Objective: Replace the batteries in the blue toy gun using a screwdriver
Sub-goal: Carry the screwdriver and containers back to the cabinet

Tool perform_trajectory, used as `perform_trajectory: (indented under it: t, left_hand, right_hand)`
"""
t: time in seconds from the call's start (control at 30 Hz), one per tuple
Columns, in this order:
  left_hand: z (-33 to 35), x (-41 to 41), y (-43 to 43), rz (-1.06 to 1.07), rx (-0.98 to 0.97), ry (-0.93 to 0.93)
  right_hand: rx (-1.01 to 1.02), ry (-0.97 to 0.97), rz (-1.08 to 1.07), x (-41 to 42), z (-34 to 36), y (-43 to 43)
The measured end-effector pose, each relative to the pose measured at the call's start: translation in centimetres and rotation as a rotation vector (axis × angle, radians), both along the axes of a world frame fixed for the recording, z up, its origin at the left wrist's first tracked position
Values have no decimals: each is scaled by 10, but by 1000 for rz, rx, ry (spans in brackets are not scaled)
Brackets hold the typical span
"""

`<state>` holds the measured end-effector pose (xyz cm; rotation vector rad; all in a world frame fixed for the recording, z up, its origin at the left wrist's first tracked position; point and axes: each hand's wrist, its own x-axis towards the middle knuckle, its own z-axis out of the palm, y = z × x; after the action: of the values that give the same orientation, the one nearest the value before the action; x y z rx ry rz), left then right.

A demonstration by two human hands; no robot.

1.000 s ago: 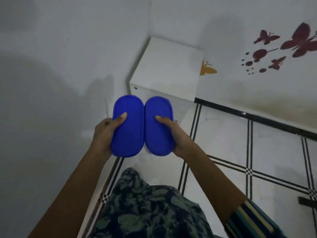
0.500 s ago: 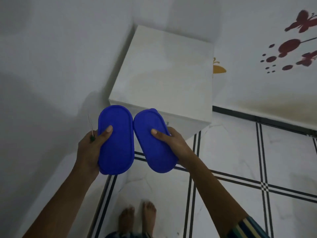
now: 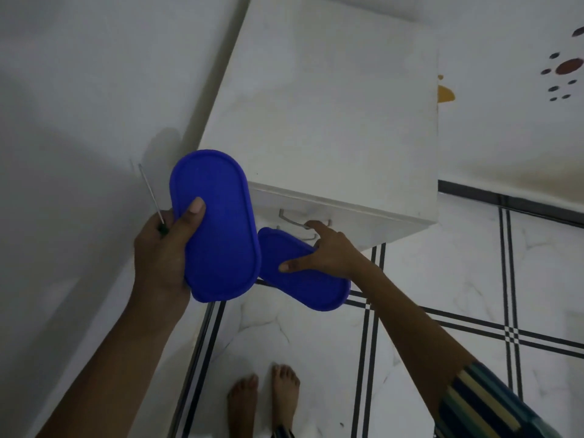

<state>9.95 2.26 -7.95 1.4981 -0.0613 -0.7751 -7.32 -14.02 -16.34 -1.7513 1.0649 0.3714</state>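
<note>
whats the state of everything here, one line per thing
left blue container: lid on, gripped by left hand
right blue container: lid on, tilted, pinched by right hand
screwdriver: held in left hand, shaft pointing up
drawer: closed, right index finger at its handle

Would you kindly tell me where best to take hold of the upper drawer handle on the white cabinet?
Hook the handle at mid-bar from the front, curling fingers behind it: it is a thin horizontal bar standing off the drawer front with a gap behind. The right hand holds a blue box, so probably only its forefinger is free.
</note>
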Motion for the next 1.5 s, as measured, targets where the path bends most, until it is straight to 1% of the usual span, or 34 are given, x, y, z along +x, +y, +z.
perform_trajectory:
  t: [0.17,0.27,0.33,0.43,0.5,0.57,0.7,0.8,0.87,0.93,1.0,1.1,1.2,1.3,1.4,1.5]
  left_hand:
    - [1,-4,4,-10,28,37]
    - [5,-8,8,-33,72,73]
    - [7,-8,11,-51,109,86]
    - [11,-4,16,-122,167,119]
    - [14,3,17,-203,179,215]
    - [14,5,16,-288,214,272]
    - [0,-7,9,-395,338,300]
    - [-20,-29,-3,-371,347,397]
    - [-32,-42,-17,-355,317,410]
    - [-46,-51,-30,-366,291,362]
    - [-59,-54,-40,-398,291,295]
    - [-76,-54,-43,-427,309,254]
    - [-90,-50,-35,-463,367,203]
    - [-99,-43,-29,-515,445,106]
    - [-102,-38,-28,-514,588,13]
    - [-108,-33,-21,-531,774,-181]
  right_hand:
    - [36,49,34,-11,11,8]
    - [110,101,85,-22,25,21]
    - [196,115,93,-31,42,29]
    - [413,11,41,-52,72,38]
    - [552,-76,-70,-67,90,39]
    - [635,-134,-237,-81,97,36]
    - [668,-152,-652,-88,84,33]
    - [622,-176,-816,-81,66,36]
    - [512,-182,-859,-75,51,37]
    - [342,-158,-864,-70,37,39]
    - [178,-117,-824,-68,27,42]
    - [39,-117,-779,-71,12,49]
    - [-60,-107,-758,-73,-1,57]
    - [-131,-67,-782,-72,-12,62]
    - [-187,-8,-806,-69,-15,65]
    - [-253,49,-767,-68,-7,71]
